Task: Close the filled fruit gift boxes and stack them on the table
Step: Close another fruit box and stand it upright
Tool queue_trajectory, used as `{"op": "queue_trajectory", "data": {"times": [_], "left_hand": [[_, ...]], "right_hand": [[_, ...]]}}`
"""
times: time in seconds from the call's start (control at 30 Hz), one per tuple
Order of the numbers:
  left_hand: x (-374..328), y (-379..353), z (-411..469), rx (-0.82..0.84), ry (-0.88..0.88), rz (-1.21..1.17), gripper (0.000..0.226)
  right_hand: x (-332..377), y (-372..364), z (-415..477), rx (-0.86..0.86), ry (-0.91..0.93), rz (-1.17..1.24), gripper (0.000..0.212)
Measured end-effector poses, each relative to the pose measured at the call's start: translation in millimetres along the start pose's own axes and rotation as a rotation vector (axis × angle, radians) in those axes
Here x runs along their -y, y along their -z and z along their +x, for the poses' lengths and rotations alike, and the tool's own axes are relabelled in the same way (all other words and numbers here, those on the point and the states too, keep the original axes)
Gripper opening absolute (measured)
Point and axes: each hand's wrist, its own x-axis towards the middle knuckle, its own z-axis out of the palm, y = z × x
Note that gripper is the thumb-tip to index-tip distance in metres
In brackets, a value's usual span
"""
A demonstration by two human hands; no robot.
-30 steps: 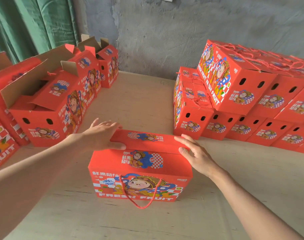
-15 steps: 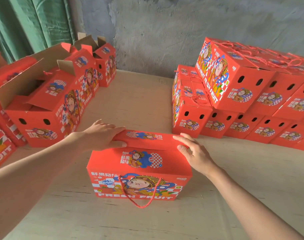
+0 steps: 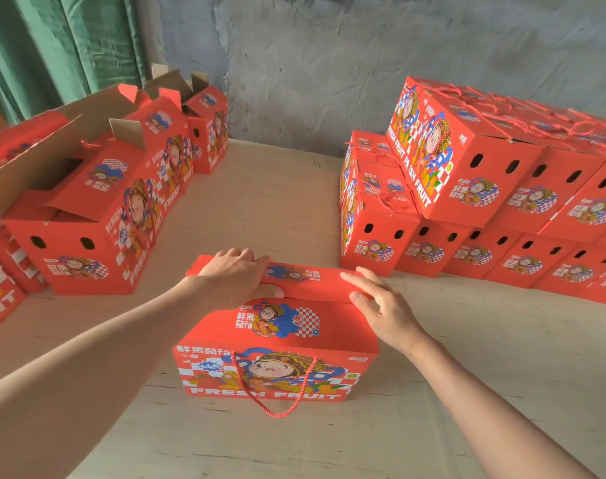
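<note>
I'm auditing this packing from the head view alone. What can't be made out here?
Head view:
- What fills the box: hidden by its flaps.
- Whether the flap is tucked in: left hand and right hand cover its ends.
- Contents of the open boxes at left: blocked by their flaps.
- Size of the stack at right: cut off by the frame edge.

A red fruit gift box (image 3: 277, 340) sits at the centre of the pale worktop (image 3: 260, 202), its red rope handle (image 3: 277, 406) hanging down the near face. The left hand (image 3: 236, 278) grips the box's top flap (image 3: 305, 280) at its 9 o'clock end, fingers over the far edge and thumb at the near edge. The right hand (image 3: 381, 305) rests straight fingers on the 3 o'clock end. Open boxes (image 3: 97, 216) stand at 10 o'clock and stacked closed boxes (image 3: 467, 174) at 2 o'clock. A green curtain (image 3: 52, 46) and a grey wall (image 3: 329, 63) lie behind.
</note>
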Motion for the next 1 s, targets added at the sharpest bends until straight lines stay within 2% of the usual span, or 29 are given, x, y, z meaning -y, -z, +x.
{"op": "queue_trajectory", "data": {"times": [0.2,0.47,0.53,0.67,0.73,0.9,1.0], "left_hand": [[1.7,2.1,-1.2,0.006,-0.010,-0.007,0.100],[1.0,-1.4,-2.6,-0.007,0.002,0.007,0.109],[2.0,-0.9,-2.0,0.020,0.000,-0.005,0.105],[1.2,-0.4,-2.8,0.038,0.009,-0.028,0.108],[0.5,-1.2,-3.6,0.032,0.014,-0.017,0.110],[-3.5,-6.0,-5.4,-0.005,0.041,-0.020,0.107],[-6.4,-13.3,-8.8,-0.038,0.067,-0.053,0.116]], "right_hand": [[-1.7,-1.8,0.4,-0.006,0.005,0.009,0.034],[4.0,2.3,-1.3,0.028,-0.005,0.036,0.035],[6.8,11.0,2.5,0.072,-0.022,-0.042,0.036],[27.5,10.1,10.5,0.184,0.102,-0.434,0.051],[39.3,-4.2,6.0,0.242,0.104,-0.453,0.055],[39.5,-12.0,1.2,0.254,0.057,-0.458,0.052],[37.6,-15.0,1.8,0.269,0.050,-0.471,0.051]]}}
